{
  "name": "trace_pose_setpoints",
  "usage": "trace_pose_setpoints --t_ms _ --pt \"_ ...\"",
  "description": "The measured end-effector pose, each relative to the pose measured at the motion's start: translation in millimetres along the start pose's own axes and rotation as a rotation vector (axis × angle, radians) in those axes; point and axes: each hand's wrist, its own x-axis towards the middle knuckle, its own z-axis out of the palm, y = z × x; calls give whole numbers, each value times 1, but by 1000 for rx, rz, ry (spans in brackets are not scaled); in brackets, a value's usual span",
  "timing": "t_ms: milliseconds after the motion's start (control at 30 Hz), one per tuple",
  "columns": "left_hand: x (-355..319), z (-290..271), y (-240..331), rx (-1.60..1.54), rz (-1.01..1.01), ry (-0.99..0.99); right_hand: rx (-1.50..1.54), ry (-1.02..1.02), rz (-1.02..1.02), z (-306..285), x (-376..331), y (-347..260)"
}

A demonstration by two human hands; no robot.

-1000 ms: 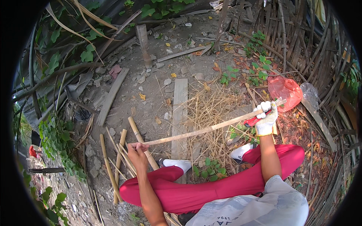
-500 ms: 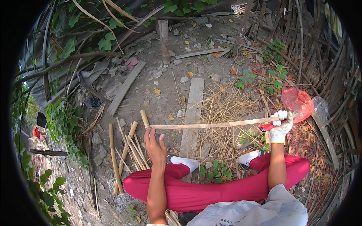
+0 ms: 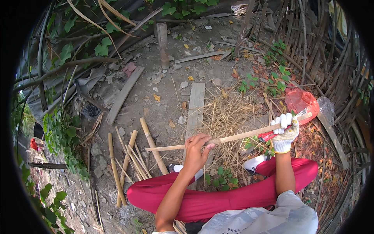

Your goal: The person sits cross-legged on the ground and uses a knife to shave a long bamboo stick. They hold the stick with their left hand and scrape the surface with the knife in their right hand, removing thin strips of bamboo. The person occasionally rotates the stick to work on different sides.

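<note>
Since a moment ago, left hand (image 3: 196, 150) has closed lightly around the bamboo strip (image 3: 228, 137) at mid-length; gloved right hand (image 3: 285, 130) grips its far end with a red-handled knife (image 3: 269, 136).

Dirt ground (image 3: 163, 113) w/ plank (image 3: 194, 109), bamboo pcs (image 3: 128, 160), dry straw (image 3: 230, 117), stones.
</note>
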Motion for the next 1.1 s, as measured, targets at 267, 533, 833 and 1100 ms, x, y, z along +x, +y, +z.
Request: trace_pose_setpoints --t_ms 267,533,833,1100 --pt "-13 9 -14 -591 -319 23 -89 -66 1 15 -5 11" --pt "-14 8 -12 -598 -322 51 -78 -100 40 20 -8 13" --pt "-2 -6 7 -948 -464 -24 22 -72 117 24 -14 23" --pt "32 -34 15 -754 -342 194 -251 429 56 21 -3 17"
